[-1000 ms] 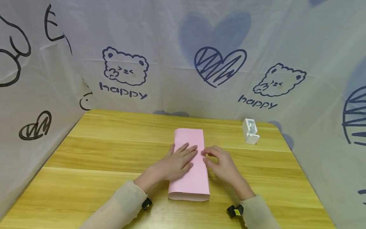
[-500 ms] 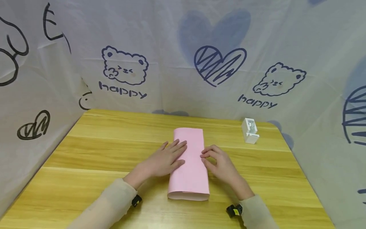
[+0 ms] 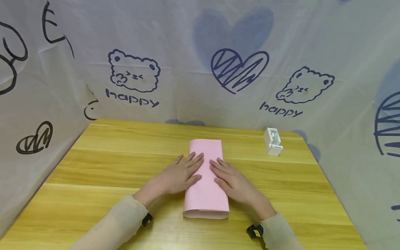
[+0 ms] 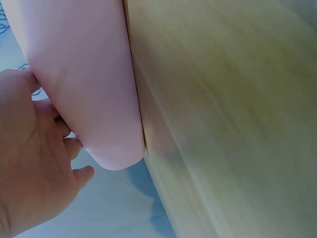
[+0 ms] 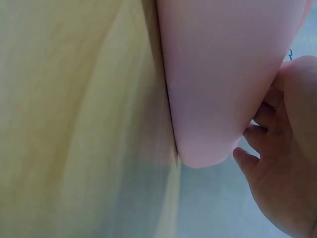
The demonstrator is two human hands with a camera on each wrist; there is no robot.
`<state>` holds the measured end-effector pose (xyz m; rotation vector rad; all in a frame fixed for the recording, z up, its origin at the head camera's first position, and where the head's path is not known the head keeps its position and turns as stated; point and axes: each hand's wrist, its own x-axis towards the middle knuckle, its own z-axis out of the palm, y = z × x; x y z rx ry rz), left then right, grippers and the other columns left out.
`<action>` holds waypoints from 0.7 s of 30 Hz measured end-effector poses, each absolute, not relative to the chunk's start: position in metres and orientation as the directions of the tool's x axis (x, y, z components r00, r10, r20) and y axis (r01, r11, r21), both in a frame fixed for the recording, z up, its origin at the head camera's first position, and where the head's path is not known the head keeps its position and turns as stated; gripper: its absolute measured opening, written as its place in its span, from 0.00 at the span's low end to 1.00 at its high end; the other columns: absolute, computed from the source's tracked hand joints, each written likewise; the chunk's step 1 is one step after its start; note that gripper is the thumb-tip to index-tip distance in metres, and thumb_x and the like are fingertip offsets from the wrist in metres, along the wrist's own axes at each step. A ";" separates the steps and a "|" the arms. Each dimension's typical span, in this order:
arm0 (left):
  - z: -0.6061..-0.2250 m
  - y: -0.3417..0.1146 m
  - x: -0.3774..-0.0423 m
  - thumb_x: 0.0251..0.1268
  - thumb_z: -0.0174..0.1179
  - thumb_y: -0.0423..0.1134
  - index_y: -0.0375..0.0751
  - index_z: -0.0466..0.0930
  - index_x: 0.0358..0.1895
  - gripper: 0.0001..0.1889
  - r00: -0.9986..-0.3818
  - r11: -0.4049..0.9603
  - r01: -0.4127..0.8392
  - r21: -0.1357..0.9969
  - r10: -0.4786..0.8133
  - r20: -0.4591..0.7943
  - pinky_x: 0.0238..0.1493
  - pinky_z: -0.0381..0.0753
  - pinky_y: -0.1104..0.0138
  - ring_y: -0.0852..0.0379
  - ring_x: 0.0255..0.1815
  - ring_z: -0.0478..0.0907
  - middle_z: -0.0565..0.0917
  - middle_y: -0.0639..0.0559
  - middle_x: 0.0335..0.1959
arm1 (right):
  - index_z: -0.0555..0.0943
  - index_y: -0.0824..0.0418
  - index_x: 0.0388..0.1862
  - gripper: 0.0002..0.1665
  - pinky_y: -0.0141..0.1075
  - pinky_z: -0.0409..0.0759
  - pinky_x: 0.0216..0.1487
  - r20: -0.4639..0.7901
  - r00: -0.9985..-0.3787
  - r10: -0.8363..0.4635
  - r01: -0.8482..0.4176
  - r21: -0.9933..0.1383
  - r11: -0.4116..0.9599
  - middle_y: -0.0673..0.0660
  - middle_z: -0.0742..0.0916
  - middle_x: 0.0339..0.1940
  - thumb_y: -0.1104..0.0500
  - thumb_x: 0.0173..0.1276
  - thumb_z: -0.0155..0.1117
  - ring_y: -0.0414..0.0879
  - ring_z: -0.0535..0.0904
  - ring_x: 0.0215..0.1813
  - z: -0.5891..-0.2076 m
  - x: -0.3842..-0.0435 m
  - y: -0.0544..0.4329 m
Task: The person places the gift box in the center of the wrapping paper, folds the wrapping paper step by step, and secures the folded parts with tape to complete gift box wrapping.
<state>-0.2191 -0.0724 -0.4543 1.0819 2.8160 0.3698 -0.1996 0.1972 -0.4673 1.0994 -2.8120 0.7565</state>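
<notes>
Pale cloth [image 3: 184, 80] printed with hearts [image 3: 232, 27], bear faces [image 3: 134, 76] and the word "happy" [image 3: 132, 98] hangs behind and along both sides of the yellow wood-grain table [image 3: 125, 163].

We note room on the counter [image 3: 109, 163] between the pink paper [image 3: 206, 199] and white box [image 3: 273, 143]; cloth [image 3: 184, 76] bars passage at the back.

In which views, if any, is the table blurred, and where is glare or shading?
Both wrist views: the table looks soft and smeared; head view: its grain is clearer, with pale shine near the picture's bottom; left wrist view: the paper is brightest towards its upper left.
</notes>
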 end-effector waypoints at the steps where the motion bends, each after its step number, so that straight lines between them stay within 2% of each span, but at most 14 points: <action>1: -0.455 -0.073 -0.220 0.85 0.39 0.59 0.46 0.50 0.85 0.35 -0.741 0.711 0.645 0.279 0.671 0.003 0.83 0.45 0.41 0.49 0.86 0.42 0.48 0.55 0.86 | 0.67 0.58 0.81 0.30 0.56 0.55 0.82 0.190 -0.753 -0.631 -0.640 -0.436 0.633 0.51 0.66 0.83 0.52 0.85 0.50 0.53 0.55 0.85 -0.468 -0.200 0.198; 4: -0.455 -0.076 -0.226 0.85 0.43 0.57 0.44 0.56 0.84 0.34 -0.755 0.693 0.631 0.349 0.651 0.073 0.82 0.49 0.40 0.47 0.85 0.49 0.54 0.52 0.85 | 0.67 0.59 0.80 0.30 0.56 0.55 0.82 0.191 -0.748 -0.635 -0.643 -0.445 0.624 0.52 0.66 0.83 0.52 0.85 0.49 0.54 0.55 0.85 -0.468 -0.200 0.199; 6: -0.455 -0.079 -0.234 0.84 0.47 0.54 0.40 0.63 0.81 0.32 -0.789 0.691 0.600 0.403 0.595 0.152 0.80 0.56 0.41 0.44 0.83 0.58 0.62 0.48 0.82 | 0.67 0.60 0.80 0.30 0.55 0.55 0.82 0.190 -0.745 -0.640 -0.647 -0.442 0.622 0.52 0.66 0.83 0.52 0.85 0.49 0.54 0.55 0.85 -0.468 -0.200 0.199; 9: -0.455 -0.083 -0.249 0.81 0.53 0.49 0.38 0.76 0.70 0.24 -0.858 0.708 0.512 0.486 0.443 0.259 0.69 0.76 0.45 0.43 0.69 0.76 0.78 0.43 0.69 | 0.67 0.61 0.80 0.29 0.54 0.55 0.82 0.186 -0.745 -0.641 -0.647 -0.436 0.625 0.52 0.65 0.83 0.52 0.86 0.48 0.54 0.55 0.85 -0.468 -0.200 0.198; 11: -0.456 -0.084 -0.261 0.80 0.56 0.47 0.39 0.82 0.59 0.18 -0.899 0.724 0.438 0.534 0.343 0.273 0.56 0.84 0.50 0.46 0.56 0.83 0.84 0.45 0.57 | 0.67 0.61 0.80 0.30 0.54 0.55 0.82 0.176 -0.750 -0.638 -0.640 -0.439 0.631 0.52 0.65 0.84 0.52 0.86 0.48 0.54 0.54 0.85 -0.467 -0.199 0.197; 13: -0.460 -0.085 -0.273 0.79 0.56 0.47 0.41 0.83 0.49 0.13 -0.928 0.740 0.373 0.560 0.284 0.242 0.42 0.84 0.55 0.50 0.43 0.83 0.84 0.49 0.45 | 0.67 0.60 0.80 0.30 0.54 0.55 0.82 0.171 -0.754 -0.634 -0.633 -0.444 0.634 0.52 0.64 0.84 0.51 0.86 0.48 0.53 0.54 0.85 -0.467 -0.198 0.197; 15: -0.464 -0.083 -0.283 0.81 0.54 0.49 0.43 0.82 0.41 0.15 -0.946 0.754 0.324 0.571 0.267 0.184 0.36 0.81 0.58 0.53 0.36 0.79 0.82 0.50 0.37 | 0.66 0.60 0.80 0.30 0.53 0.56 0.82 0.167 -0.759 -0.630 -0.627 -0.451 0.635 0.51 0.64 0.84 0.51 0.86 0.48 0.53 0.53 0.85 -0.467 -0.198 0.198; 18: -0.470 -0.080 -0.294 0.83 0.49 0.53 0.44 0.79 0.33 0.21 -0.957 0.763 0.278 0.583 0.272 0.101 0.29 0.76 0.61 0.53 0.27 0.75 0.80 0.51 0.28 | 0.66 0.59 0.81 0.29 0.53 0.56 0.82 0.165 -0.761 -0.627 -0.622 -0.459 0.634 0.50 0.64 0.84 0.51 0.86 0.47 0.51 0.53 0.85 -0.467 -0.198 0.199; 21: -0.472 -0.076 -0.299 0.84 0.44 0.57 0.45 0.78 0.30 0.25 -0.963 0.754 0.238 0.613 0.266 0.047 0.27 0.74 0.61 0.52 0.24 0.74 0.79 0.50 0.24 | 0.66 0.57 0.81 0.30 0.51 0.56 0.83 0.160 -0.763 -0.626 -0.620 -0.457 0.638 0.48 0.64 0.84 0.50 0.87 0.47 0.49 0.52 0.86 -0.468 -0.198 0.198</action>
